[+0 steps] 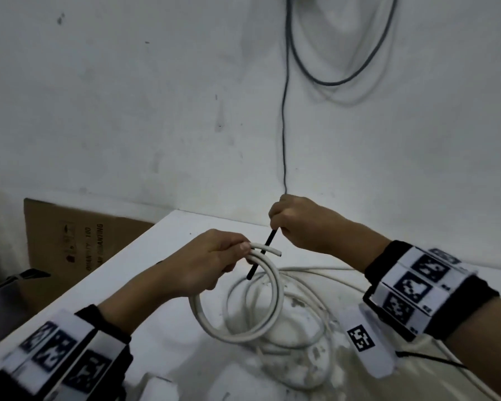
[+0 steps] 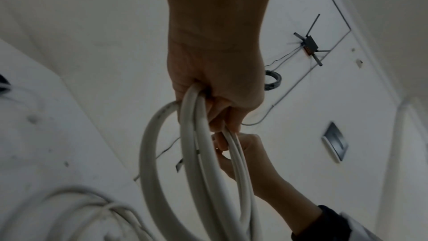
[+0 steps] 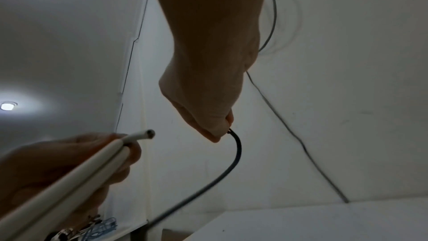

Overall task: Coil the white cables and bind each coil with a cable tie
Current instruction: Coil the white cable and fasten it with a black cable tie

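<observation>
My left hand (image 1: 214,256) grips a coil of white cable (image 1: 275,302) held above the white table (image 1: 168,337); the cable's cut end (image 1: 276,252) sticks out past my fingers. From the left wrist view the coil (image 2: 192,153) hangs from that fist (image 2: 220,98). My right hand (image 1: 295,227) pinches a black cable tie (image 1: 262,254) that slants down across the top of the coil. The right wrist view shows the hand (image 3: 208,116) with the tie (image 3: 231,168) curving below it, beside the cable end (image 3: 148,133).
More loose white cable (image 1: 301,285) lies tangled on the table under the coil. A cardboard box (image 1: 78,241) stands at the left beyond the table edge. A grey wire (image 1: 284,125) hangs down the wall behind. A tagged white block (image 1: 365,342) sits near my right wrist.
</observation>
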`<state>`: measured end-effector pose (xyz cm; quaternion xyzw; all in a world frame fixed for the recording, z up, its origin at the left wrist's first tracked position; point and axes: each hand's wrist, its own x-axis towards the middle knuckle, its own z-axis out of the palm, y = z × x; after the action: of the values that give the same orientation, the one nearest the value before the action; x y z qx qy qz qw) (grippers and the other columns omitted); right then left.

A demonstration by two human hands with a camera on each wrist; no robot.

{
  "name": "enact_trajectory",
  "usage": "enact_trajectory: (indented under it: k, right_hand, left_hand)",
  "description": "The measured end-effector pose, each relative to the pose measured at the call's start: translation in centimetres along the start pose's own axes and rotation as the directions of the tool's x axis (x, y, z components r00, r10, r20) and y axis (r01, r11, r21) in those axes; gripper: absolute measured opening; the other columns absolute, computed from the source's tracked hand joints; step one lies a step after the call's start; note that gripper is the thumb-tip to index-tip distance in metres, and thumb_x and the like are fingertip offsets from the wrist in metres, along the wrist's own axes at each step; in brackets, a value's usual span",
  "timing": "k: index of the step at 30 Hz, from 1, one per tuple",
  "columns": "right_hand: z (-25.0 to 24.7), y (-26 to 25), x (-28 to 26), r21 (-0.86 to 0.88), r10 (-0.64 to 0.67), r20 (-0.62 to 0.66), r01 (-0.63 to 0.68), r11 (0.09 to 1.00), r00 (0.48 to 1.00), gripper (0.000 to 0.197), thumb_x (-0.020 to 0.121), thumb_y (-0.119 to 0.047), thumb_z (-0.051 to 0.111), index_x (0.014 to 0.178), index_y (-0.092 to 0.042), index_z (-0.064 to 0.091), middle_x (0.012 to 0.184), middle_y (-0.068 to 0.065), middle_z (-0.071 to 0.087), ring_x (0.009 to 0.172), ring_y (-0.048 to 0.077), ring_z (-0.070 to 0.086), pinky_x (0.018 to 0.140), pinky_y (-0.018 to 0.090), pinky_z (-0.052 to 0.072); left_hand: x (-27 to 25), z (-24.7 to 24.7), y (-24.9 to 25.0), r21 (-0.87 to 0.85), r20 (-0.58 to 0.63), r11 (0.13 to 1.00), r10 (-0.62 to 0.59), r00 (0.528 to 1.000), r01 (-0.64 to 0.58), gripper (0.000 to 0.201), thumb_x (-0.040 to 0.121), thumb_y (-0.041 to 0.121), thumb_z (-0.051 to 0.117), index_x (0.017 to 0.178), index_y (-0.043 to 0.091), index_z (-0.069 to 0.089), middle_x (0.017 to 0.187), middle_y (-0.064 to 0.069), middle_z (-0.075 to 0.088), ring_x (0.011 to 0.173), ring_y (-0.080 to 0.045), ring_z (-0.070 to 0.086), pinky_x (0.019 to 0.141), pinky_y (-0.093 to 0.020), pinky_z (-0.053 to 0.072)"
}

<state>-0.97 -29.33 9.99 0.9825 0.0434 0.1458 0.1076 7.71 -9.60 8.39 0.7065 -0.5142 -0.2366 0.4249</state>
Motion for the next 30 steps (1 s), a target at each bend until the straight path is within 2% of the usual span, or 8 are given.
enact_trajectory:
  k: [2,4,5,10,16,21,25,30]
  right_hand:
    - [-1.5,0.0,-2.0,0.069,-0.001,-0.057,0.005,0.998,0.998,0.023,0.074,0.01,0.052,0.08,-0.002,0.071,0.089,0.011,0.071,0.084,0.032,0.063,0.069,0.033,0.052]
    - [-3.1,-0.4,-4.2,0.224,0.006,-0.156,0.029,0.974,0.988,0.023,0.066,0.007,0.055,0.074,-0.006,0.073,0.078,0.005,0.073,0.07,0.024,0.066,0.066,0.009,0.044]
    - [-3.9,-0.6,-5.3,0.304,0.035,-0.195,0.027,0.952,0.98,0.024,0.066,0.007,0.055,0.075,-0.007,0.073,0.076,0.003,0.073,0.067,0.021,0.067,0.066,0.004,0.042]
    - [-6.4,-1.1,-9.9,0.535,0.275,-0.251,-0.104,0.838,0.928,0.025,0.072,0.01,0.056,0.082,-0.006,0.072,0.078,0.005,0.073,0.076,0.01,0.067,0.07,0.023,0.056]
    - [-7.4,-1.6,-13.4,0.663,0.403,-0.19,-0.185,0.725,0.895,0.018,0.077,0.008,0.06,0.082,-0.006,0.07,0.073,-0.008,0.069,0.07,0.006,0.068,0.068,0.025,0.058]
    - [-7.5,-1.5,-15.1,0.748,0.491,-0.222,-0.176,0.64,0.842,0.017,0.078,0.007,0.062,0.081,-0.008,0.07,0.08,0.001,0.073,0.076,0.011,0.07,0.073,0.033,0.059]
    - [-7.1,-1.8,-15.8,0.816,0.59,-0.258,-0.154,0.557,0.765,0.016,0.077,0.007,0.062,0.079,-0.007,0.07,0.081,0.002,0.074,0.07,0.01,0.07,0.073,0.044,0.058]
    - [-6.7,-2.5,-16.6,0.849,0.604,-0.231,-0.145,0.509,0.763,0.025,0.08,0.007,0.061,0.088,-0.015,0.069,0.087,0.003,0.073,0.084,0.013,0.071,0.081,0.027,0.055]
  left_hand:
    - [0.5,1.2,1.4,0.031,0.012,0.999,0.027,1.0,-0.028,0.032,0.098,0.022,0.041,0.072,0.016,0.058,0.043,0.012,0.04,0.038,-0.005,0.029,0.04,-0.018,0.028]
    - [1.0,2.4,2.6,0.051,0.027,0.998,0.044,0.999,-0.045,0.032,0.098,0.024,0.042,0.072,0.018,0.06,0.043,0.013,0.039,0.038,-0.004,0.03,0.04,-0.017,0.028]
    - [1.2,3.1,3.2,0.055,0.036,0.997,0.05,0.998,-0.052,0.032,0.098,0.024,0.042,0.071,0.019,0.06,0.044,0.012,0.038,0.038,-0.004,0.029,0.04,-0.018,0.028]
    - [1.8,6.2,5.6,0.072,0.058,0.993,0.093,0.994,-0.098,0.039,0.098,0.024,0.041,0.063,0.027,0.056,0.05,0.009,0.036,0.04,-0.004,0.032,0.041,-0.02,0.032]
    - [2.4,8.8,7.2,0.043,0.07,0.996,0.08,0.994,-0.083,0.032,0.099,0.026,0.04,0.089,0.003,0.06,0.055,0.003,0.034,0.043,-0.009,0.028,0.041,-0.022,0.029]
    - [2.3,9.8,8.2,-0.021,0.106,0.994,0.105,0.989,-0.103,0.033,0.099,0.023,0.04,0.073,0.006,0.05,0.055,0.002,0.03,0.044,-0.01,0.024,0.042,-0.023,0.025]
    - [2.3,10.2,8.8,-0.165,0.095,0.983,0.103,0.99,-0.086,0.03,0.1,0.019,0.04,0.079,0.0,0.052,0.049,0.007,0.028,0.04,-0.007,0.021,0.039,-0.02,0.022]
    - [2.2,10.8,9.0,-0.134,0.038,0.984,0.128,0.991,-0.122,0.031,0.099,0.018,0.04,0.075,0.007,0.057,0.046,0.008,0.029,0.039,-0.007,0.023,0.038,-0.018,0.024]
